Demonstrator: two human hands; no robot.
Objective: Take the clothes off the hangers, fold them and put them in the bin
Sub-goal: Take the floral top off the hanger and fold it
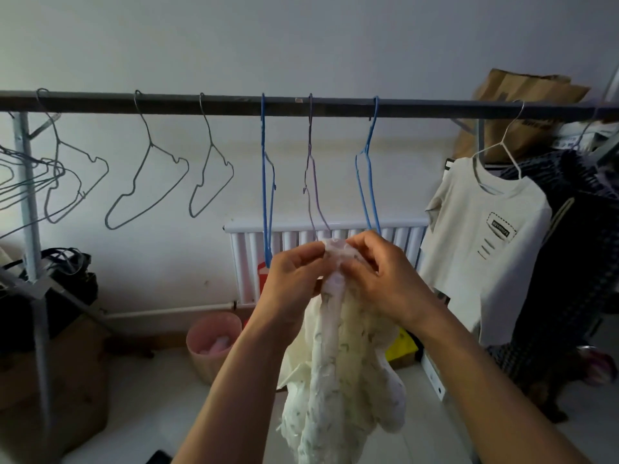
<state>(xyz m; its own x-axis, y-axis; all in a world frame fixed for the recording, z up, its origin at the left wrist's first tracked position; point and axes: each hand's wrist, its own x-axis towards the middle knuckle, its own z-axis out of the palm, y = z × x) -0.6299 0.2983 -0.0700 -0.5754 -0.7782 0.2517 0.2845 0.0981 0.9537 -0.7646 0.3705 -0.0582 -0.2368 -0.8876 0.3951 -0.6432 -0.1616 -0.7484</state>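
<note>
Left hand and right hand pinching a pale floral garment — rail, radiator, white wall behind

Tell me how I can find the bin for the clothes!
Find the long dark rail running across the room, then look down to the white radiator under it. The bin stands on the floor, just below the radiator's left end. It is round and pink, while the brown box to its left is bigger and boxy.
</note>
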